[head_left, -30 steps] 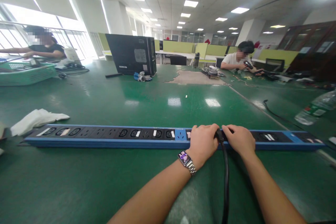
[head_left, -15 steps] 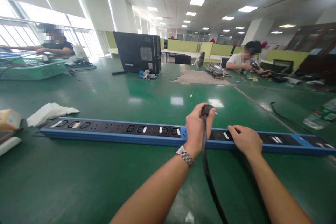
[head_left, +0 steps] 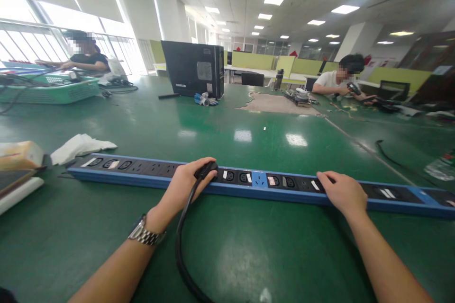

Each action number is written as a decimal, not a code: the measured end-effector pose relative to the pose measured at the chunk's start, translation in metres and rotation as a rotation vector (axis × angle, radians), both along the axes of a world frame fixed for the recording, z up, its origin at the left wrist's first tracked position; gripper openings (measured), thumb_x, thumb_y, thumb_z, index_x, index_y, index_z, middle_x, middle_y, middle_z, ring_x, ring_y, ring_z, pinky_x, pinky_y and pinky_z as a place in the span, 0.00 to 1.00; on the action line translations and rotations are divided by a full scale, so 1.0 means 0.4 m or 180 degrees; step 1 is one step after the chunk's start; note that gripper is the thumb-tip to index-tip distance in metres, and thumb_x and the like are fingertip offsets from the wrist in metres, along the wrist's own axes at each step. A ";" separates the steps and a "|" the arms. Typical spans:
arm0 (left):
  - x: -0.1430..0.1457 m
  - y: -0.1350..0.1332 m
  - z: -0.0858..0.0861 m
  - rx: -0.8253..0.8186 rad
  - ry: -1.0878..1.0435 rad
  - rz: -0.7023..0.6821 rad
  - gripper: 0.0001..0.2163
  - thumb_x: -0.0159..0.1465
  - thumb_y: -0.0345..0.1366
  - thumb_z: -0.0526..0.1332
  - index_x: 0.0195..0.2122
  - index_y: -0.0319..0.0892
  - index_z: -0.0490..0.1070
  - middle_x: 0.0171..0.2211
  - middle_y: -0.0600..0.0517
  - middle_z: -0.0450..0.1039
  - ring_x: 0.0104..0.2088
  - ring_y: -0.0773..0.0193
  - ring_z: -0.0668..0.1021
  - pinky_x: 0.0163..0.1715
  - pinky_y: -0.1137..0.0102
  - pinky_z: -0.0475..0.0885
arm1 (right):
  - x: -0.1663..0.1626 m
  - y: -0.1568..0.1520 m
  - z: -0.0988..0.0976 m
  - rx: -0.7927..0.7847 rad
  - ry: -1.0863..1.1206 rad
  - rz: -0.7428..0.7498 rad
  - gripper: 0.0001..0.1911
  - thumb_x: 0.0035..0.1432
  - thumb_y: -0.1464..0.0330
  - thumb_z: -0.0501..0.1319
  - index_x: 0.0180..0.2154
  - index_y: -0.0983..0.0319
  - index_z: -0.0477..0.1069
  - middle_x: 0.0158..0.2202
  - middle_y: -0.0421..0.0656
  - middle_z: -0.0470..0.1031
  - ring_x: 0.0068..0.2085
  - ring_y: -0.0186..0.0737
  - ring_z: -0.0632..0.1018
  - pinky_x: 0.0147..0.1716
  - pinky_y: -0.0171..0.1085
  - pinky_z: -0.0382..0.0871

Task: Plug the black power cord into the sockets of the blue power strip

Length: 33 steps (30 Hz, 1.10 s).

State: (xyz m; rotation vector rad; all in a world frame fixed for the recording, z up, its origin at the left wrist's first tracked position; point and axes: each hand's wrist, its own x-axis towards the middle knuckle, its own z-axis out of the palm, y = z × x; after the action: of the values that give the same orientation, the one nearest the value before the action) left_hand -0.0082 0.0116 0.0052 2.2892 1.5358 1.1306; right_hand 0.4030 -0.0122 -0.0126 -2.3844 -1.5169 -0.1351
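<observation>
A long blue and black power strip (head_left: 259, 193) lies across the green table, with rows of sockets facing up. My left hand (head_left: 188, 181) is closed around a black power plug (head_left: 210, 167), held down at a socket left of the strip's middle. Whether its pins are inside the socket cannot be seen. From the plug a thick black cable (head_left: 178, 246) curves down toward me. My right hand (head_left: 343, 193) grips the strip's edges right of the middle, thumb and fingers across it. Several sockets carry small white stickers.
A black computer case (head_left: 192, 68) stands at the back, gloves (head_left: 206, 99) beside it. White tissue (head_left: 80, 147) and a yellow pack (head_left: 21, 155) lie left. Behind them is a green basket (head_left: 67, 92). A plastic bottle (head_left: 441, 168) lies right. Two people sit across the table.
My left hand has carried the plug leftward and down from above the strip onto a socket left of the blue one. My right hand keeps its hold on the strip. The view has shifted slightly.
</observation>
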 end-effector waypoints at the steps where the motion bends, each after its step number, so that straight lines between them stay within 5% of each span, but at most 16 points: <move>1: 0.003 -0.002 0.006 0.0009 0.0048 -0.0046 0.16 0.63 0.46 0.59 0.46 0.45 0.77 0.40 0.48 0.82 0.38 0.55 0.83 0.45 0.65 0.77 | 0.001 0.000 0.000 -0.0005 0.0002 0.0015 0.27 0.60 0.50 0.48 0.41 0.54 0.82 0.42 0.47 0.82 0.40 0.50 0.78 0.33 0.41 0.64; 12: 0.005 -0.009 -0.004 0.0039 0.0248 -0.0117 0.15 0.62 0.45 0.61 0.47 0.47 0.77 0.43 0.48 0.82 0.43 0.54 0.82 0.48 0.60 0.76 | 0.001 0.002 -0.001 0.0041 0.0036 -0.0011 0.27 0.60 0.49 0.49 0.42 0.54 0.82 0.41 0.48 0.81 0.41 0.52 0.78 0.33 0.43 0.64; 17: 0.024 -0.018 -0.012 0.0152 -0.0187 0.0157 0.15 0.62 0.46 0.62 0.45 0.46 0.77 0.39 0.50 0.83 0.37 0.57 0.82 0.47 0.62 0.76 | -0.001 0.003 0.000 0.0043 0.0018 0.0043 0.26 0.60 0.50 0.49 0.41 0.54 0.82 0.40 0.47 0.82 0.40 0.51 0.78 0.33 0.42 0.65; 24: 0.188 -0.031 0.039 0.0157 -0.0597 -0.0381 0.13 0.63 0.43 0.62 0.45 0.43 0.77 0.40 0.51 0.82 0.38 0.61 0.83 0.41 0.71 0.75 | -0.005 -0.001 0.004 0.0000 0.0021 0.0017 0.26 0.61 0.50 0.48 0.41 0.54 0.81 0.41 0.47 0.81 0.41 0.50 0.78 0.34 0.41 0.64; 28: 0.270 -0.010 0.024 -0.0250 -0.0209 -0.0527 0.10 0.63 0.41 0.63 0.43 0.44 0.78 0.36 0.50 0.82 0.36 0.60 0.82 0.39 0.70 0.75 | -0.006 -0.001 0.004 0.0003 0.0011 0.0024 0.27 0.61 0.50 0.47 0.41 0.54 0.81 0.41 0.47 0.81 0.41 0.50 0.77 0.34 0.41 0.63; 33: 0.285 0.002 0.005 -0.0284 0.0157 -0.0622 0.13 0.62 0.41 0.65 0.46 0.44 0.78 0.41 0.48 0.82 0.42 0.56 0.82 0.46 0.65 0.73 | -0.006 0.002 0.000 0.0096 0.0012 0.0040 0.26 0.61 0.51 0.48 0.39 0.54 0.82 0.40 0.46 0.82 0.40 0.48 0.77 0.33 0.41 0.62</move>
State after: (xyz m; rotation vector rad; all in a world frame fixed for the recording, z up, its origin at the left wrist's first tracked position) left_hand 0.1059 0.0124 0.0072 2.3617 1.3149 0.9434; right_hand 0.4005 -0.0115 -0.0127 -2.3502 -1.5170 -0.1495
